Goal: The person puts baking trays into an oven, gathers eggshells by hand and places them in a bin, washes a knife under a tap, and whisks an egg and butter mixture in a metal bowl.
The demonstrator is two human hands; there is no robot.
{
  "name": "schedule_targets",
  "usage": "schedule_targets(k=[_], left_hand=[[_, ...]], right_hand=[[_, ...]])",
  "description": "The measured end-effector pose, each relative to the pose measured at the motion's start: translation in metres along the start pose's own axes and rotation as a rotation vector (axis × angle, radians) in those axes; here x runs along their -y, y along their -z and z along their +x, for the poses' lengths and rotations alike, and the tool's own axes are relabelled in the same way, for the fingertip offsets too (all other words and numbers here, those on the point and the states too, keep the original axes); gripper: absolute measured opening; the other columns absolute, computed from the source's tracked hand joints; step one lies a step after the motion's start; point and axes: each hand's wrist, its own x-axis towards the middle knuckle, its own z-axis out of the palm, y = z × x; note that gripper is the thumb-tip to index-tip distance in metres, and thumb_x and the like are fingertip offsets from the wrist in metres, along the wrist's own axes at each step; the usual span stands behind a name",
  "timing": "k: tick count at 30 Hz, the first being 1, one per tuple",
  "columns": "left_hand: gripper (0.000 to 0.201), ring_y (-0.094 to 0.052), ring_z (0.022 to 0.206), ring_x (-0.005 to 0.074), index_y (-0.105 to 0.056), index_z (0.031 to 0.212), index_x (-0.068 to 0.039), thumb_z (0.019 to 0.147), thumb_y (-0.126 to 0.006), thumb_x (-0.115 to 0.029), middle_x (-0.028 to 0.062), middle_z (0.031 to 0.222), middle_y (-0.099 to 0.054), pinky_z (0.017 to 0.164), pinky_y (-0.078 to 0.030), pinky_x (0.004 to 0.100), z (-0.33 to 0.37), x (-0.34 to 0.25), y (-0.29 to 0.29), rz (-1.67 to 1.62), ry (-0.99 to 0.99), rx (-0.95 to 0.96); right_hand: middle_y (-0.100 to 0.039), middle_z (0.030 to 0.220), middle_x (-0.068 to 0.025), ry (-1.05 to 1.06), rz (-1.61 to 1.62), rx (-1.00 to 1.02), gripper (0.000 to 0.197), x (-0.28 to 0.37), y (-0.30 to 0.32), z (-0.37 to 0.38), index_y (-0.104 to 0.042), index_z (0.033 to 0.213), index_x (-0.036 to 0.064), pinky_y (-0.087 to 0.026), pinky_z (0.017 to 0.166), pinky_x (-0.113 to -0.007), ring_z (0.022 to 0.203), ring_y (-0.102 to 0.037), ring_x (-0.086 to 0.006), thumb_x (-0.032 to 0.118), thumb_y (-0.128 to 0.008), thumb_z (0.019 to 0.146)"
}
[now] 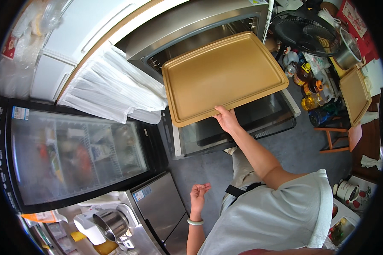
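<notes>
While the right hand grips the golden tray at one o'clock, above the oven door, the left hand, at six, has empty, loosely curled fingers; one-edge support could tip the tray.

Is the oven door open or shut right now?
Open: the oven door is folded down beneath the gold tray in the right hand, and the dark oven cavity is exposed.

The head-worn fisheye camera looks steeply down and forward from close above the wearer's shirt, taking in the tray farther off, beyond the front edge of the lowered oven door.
</notes>
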Motion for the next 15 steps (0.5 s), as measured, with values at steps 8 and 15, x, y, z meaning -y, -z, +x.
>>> schedule_targets(k=[8,15], left_hand=[[0.012,-0.062,0.089,0.0219,-0.047,0.092,0.001,0.094,-0.046,-0.011,0.0177,0.099,-0.063,0.082,-0.049,0.0317,0.017,-0.010,0.002,0.039,0.038,0.015],[0.013,-0.062,0.089,0.0217,-0.047,0.092,0.001,0.094,-0.046,-0.012,0.0179,0.099,-0.063,0.082,-0.048,0.0317,0.022,-0.010,0.005,0.029,0.049,0.035]], right_hand=[[-0.052,0.107,-0.0058,0.009,0.005,-0.009,0.036,-0.011,0.007,0.001,-0.042,0.114,0.0072,-0.051,0.080,-0.041,0.097,-0.057,-0.0189,-0.002,-0.053,0.081],[-0.053,0.107,-0.0046,-0.003,-0.029,0.023,0.038,-0.009,0.010,0.017,-0.042,0.115,0.0088,-0.050,0.080,-0.042,0.098,-0.056,-0.0182,-0.001,-0.055,0.081]])
